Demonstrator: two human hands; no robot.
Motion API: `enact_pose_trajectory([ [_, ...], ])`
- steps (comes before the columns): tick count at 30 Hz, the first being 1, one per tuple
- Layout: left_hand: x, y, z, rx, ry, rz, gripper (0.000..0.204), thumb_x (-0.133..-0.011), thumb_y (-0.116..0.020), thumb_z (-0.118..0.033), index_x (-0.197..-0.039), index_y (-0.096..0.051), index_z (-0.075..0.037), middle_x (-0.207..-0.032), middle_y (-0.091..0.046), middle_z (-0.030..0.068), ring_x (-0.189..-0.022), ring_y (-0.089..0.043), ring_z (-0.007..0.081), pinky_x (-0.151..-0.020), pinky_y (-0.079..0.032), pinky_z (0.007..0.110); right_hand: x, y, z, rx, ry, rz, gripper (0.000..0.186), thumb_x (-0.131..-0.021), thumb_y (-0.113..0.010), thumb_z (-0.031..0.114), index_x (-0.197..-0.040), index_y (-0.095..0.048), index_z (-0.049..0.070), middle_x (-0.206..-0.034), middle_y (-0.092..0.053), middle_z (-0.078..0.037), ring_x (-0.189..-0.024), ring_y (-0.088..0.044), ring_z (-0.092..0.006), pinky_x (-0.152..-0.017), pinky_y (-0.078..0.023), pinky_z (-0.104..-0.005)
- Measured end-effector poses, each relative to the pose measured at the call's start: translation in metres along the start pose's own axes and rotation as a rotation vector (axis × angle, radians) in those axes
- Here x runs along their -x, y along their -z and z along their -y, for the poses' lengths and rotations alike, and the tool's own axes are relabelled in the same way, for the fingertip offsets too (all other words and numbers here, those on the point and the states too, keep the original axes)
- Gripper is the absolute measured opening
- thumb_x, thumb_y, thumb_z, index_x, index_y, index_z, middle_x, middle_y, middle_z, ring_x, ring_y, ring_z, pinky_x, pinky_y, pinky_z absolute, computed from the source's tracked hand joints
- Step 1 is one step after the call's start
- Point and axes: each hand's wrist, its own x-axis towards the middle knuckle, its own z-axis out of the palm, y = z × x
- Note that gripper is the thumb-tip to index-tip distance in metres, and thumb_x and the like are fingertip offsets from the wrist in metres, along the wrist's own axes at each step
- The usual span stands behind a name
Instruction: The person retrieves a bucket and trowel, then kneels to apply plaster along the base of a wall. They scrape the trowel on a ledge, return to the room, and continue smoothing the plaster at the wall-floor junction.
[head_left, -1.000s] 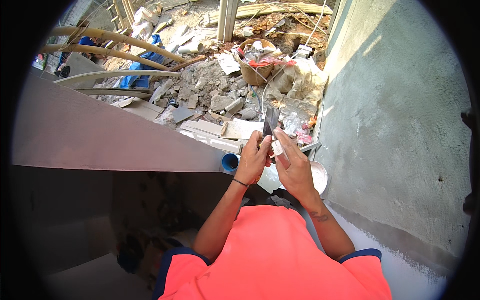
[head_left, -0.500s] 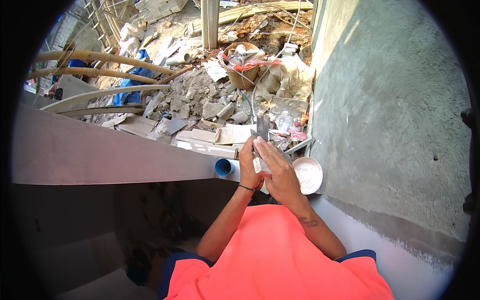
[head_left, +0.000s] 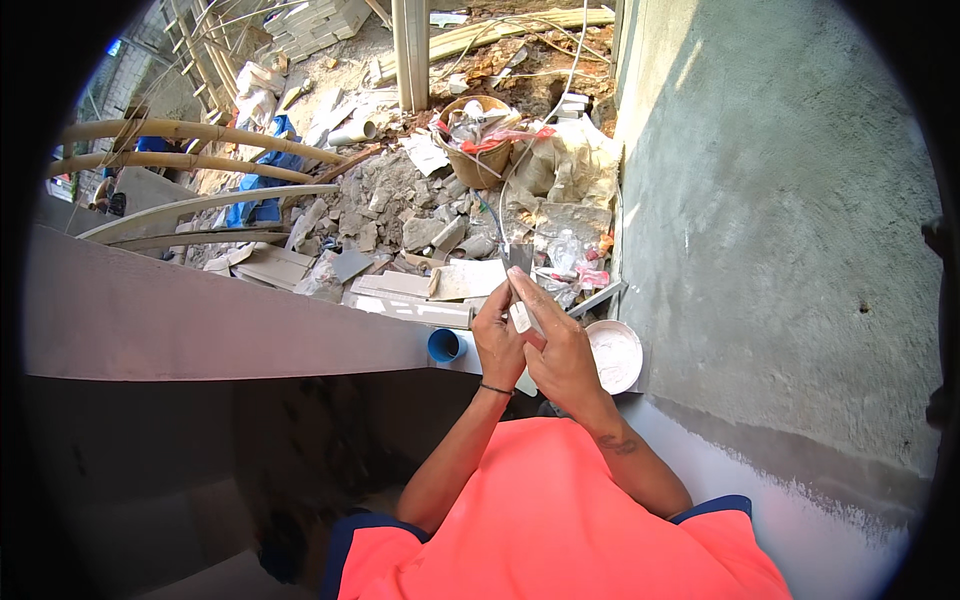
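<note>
In front of my chest both hands come together around a putty knife, its flat dark metal blade pointing away from me. A pale, smeared end shows between the palms; whether it belongs to the same knife or a second scraper, I cannot tell. My left hand is closed around the left side. From the right, my right hand closes on it, its fingers lying forward along the tool toward the blade. Beside my right hand, a round white bowl holds whitish paste.
Left of my hands an open blue pipe or cup stands at the ledge. A rough grey plastered wall rises on the right. Beyond lie rubble, a basket of debris, a pale sack and curved bamboo poles.
Two dark blade edges showed apart before; now one flat blade shows above my fingers. My hands have turned the tool slightly, staying closed on it. The view has shifted a little.
</note>
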Motion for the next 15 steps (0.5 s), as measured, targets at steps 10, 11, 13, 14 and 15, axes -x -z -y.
enact_pose_trajectory([
  [10, -0.002, 0.006, 0.005, -0.043, 0.142, -0.018, 0.026, -0.100, -0.059, -0.005, -0.124, -0.068, 0.003, -0.101, -0.073, 0.0130, -0.086, -0.065, 0.0149, -0.077, -0.052, 0.031, -0.008, 0.000, -0.003, -0.016, -0.080, -0.072, 0.066, -0.084, -0.061, -0.009, -0.148, -0.049, 0.002, -0.148, -0.053, -0.022, -0.136, -0.052, -0.0381, -0.110, -0.046, -0.0441],
  [11, -0.005, 0.007, 0.003, -0.039, 0.065, -0.046, 0.026, -0.100, -0.059, -0.005, -0.123, -0.068, 0.003, -0.099, -0.073, 0.0125, -0.084, -0.064, 0.0142, -0.075, -0.052, 0.030, -0.009, 0.001, -0.003, -0.006, -0.049, -0.035, 0.065, -0.084, -0.060, -0.009, -0.148, -0.049, 0.002, -0.147, -0.054, -0.022, -0.136, -0.053, -0.0379, -0.110, -0.046, -0.0440],
  [13, -0.008, 0.008, -0.001, 0.022, 0.031, -0.051, 0.025, -0.101, -0.060, -0.008, -0.122, -0.069, 0.002, -0.088, -0.069, 0.0061, -0.074, -0.057, 0.0094, -0.066, -0.050, 0.028, -0.008, 0.002, -0.004, 0.039, 0.007, 0.057, 0.065, -0.084, -0.060, -0.010, -0.147, -0.050, 0.002, -0.146, -0.054, -0.022, -0.135, -0.053, -0.0378, -0.110, -0.046, -0.0441],
  [14, -0.008, 0.010, -0.004, 0.052, 0.098, -0.033, 0.024, -0.102, -0.060, -0.009, -0.121, -0.069, 0.002, -0.086, -0.067, 0.0041, -0.073, -0.056, 0.0081, -0.064, -0.049, 0.027, -0.007, 0.001, -0.005, 0.019, -0.025, -0.020, 0.065, -0.084, -0.060, -0.009, -0.147, -0.050, 0.002, -0.146, -0.054, -0.022, -0.135, -0.053, -0.0383, -0.110, -0.046, -0.0444],
  [15, -0.009, 0.011, -0.007, 0.095, 0.206, -0.010, 0.024, -0.102, -0.060, -0.010, -0.121, -0.069, 0.002, -0.084, -0.065, 0.0021, -0.071, -0.054, 0.0068, -0.062, -0.048, 0.026, -0.005, 0.001, -0.005, 0.033, -0.039, -0.030, 0.065, -0.084, -0.060, -0.009, -0.147, -0.050, 0.002, -0.146, -0.054, -0.022, -0.134, -0.053, -0.0388, -0.110, -0.046, -0.0446],
])
